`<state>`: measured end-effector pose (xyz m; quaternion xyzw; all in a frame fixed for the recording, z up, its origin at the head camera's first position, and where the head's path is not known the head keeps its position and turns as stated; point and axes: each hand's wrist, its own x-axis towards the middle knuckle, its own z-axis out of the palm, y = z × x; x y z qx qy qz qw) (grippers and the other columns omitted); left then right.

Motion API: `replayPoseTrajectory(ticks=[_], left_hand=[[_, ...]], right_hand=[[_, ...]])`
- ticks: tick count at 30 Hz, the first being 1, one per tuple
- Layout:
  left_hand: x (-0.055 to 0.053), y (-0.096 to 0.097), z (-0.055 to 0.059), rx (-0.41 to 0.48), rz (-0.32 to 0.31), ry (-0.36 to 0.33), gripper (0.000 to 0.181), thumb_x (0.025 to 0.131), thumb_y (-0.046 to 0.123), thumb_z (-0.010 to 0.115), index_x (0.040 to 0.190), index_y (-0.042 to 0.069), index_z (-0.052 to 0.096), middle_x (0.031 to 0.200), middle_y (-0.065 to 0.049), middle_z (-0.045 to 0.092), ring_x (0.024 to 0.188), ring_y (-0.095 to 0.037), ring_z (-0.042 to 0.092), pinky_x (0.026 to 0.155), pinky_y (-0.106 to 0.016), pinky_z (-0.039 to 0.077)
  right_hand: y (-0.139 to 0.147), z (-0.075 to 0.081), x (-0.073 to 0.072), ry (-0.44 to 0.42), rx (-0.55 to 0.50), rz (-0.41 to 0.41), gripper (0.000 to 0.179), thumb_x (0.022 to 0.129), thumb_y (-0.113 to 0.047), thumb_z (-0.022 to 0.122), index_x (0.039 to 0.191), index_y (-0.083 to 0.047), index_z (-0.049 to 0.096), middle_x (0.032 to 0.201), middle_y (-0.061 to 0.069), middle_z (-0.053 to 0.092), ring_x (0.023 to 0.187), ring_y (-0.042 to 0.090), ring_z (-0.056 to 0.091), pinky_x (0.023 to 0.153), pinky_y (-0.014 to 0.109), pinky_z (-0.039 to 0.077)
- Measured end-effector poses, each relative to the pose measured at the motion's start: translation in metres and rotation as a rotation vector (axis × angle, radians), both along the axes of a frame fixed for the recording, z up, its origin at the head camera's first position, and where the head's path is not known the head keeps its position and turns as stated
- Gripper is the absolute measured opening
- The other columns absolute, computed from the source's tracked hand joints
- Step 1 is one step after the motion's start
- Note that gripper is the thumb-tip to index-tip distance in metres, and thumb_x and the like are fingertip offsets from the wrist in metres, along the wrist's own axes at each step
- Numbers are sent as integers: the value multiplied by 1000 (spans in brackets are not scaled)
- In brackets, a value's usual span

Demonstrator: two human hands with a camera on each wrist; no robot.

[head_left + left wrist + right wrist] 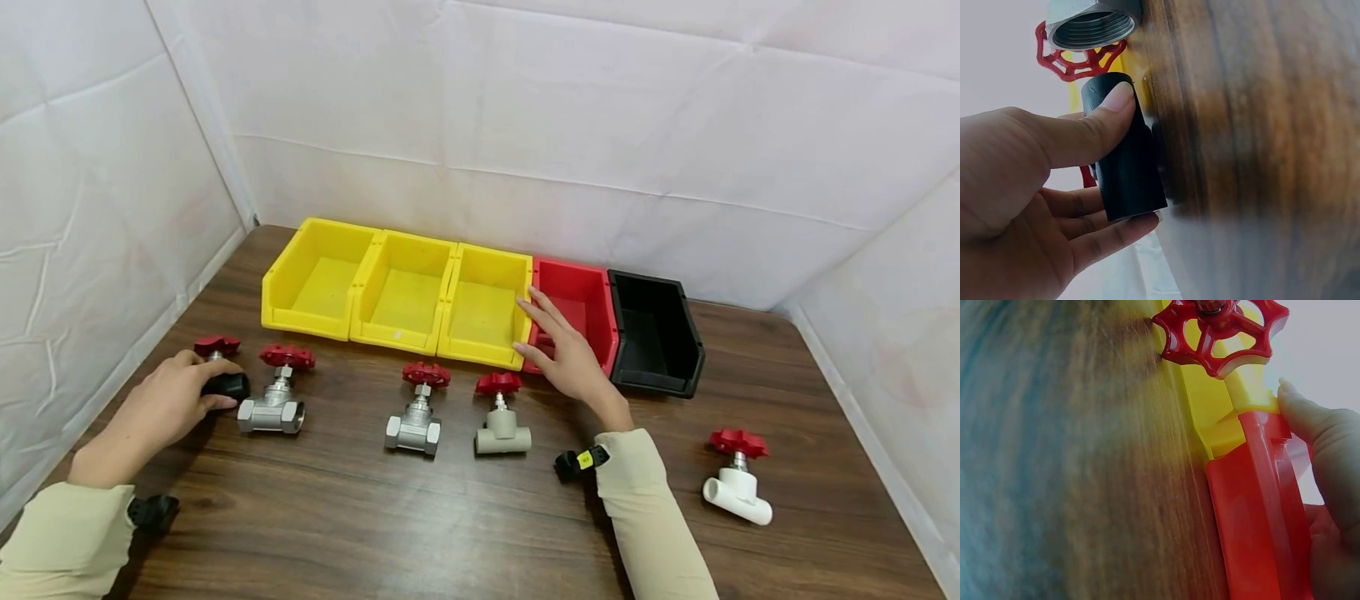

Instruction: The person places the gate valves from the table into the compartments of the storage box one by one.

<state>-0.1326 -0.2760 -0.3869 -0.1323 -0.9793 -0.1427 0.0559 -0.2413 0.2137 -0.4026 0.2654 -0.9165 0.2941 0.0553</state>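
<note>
At the table's left, my left hand [161,396] grips a black valve [227,385] by its pipe body, its red handwheel [216,345] showing beyond the fingers. In the left wrist view the thumb lies along the black pipe [1127,169] and the other fingers are behind and under it. My right hand [570,354] is spread over the red bin [611,321], fingertips at the side wall it shares with the nearest yellow bin [480,350]; nothing is between its fingers. In the right wrist view the thumb is close above the red bin's edge [1266,425].
Two more yellow bins [307,321] [393,333] continue the row leftward; a black bin [656,383] ends it. Two metal valves [270,415] [414,432], a grey valve [502,437] and a white valve [738,493] stand in front, all with red handwheels. White sheeting [480,100] encloses the table.
</note>
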Motion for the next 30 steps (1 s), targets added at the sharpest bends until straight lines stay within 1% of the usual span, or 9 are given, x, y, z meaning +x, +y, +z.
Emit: replayPoseTrajectory(ticks=[7,11,21,30], left_hand=[[0,2,1,-11,13,-22,35,77,10,78,109,0,65,88,-30,53,74,-41,56,56,-55,45],[0,3,2,-19,18,-22,35,78,10,78,109,0,65,88,-29,53,74,-41,56,57,-55,45],[0,2,2,-33,28,-23,35,78,10,78,108,0,65,86,-29,52,74,-41,55,54,-54,45],[-1,3,5,-42,30,-8,34,79,9,77,109,0,64,83,-26,51,72,-40,54,51,-51,44]], right_hand=[[0,1,-1,3,-1,-5,69,91,-35,65,151,-28,31,158,-11,15,134,22,37,97,44,42],[-1,0,-1,2,1,-7,69,91,-36,65,151,-28,31,158,-11,15,134,23,36,97,45,42],[-1,1,-1,-4,-4,-3,69,91,-36,65,151,-29,31,158,-11,15,133,23,37,97,45,43],[0,-1,-2,-9,-4,-10,69,91,-37,65,151,-30,31,157,-11,15,133,24,37,96,44,44]])
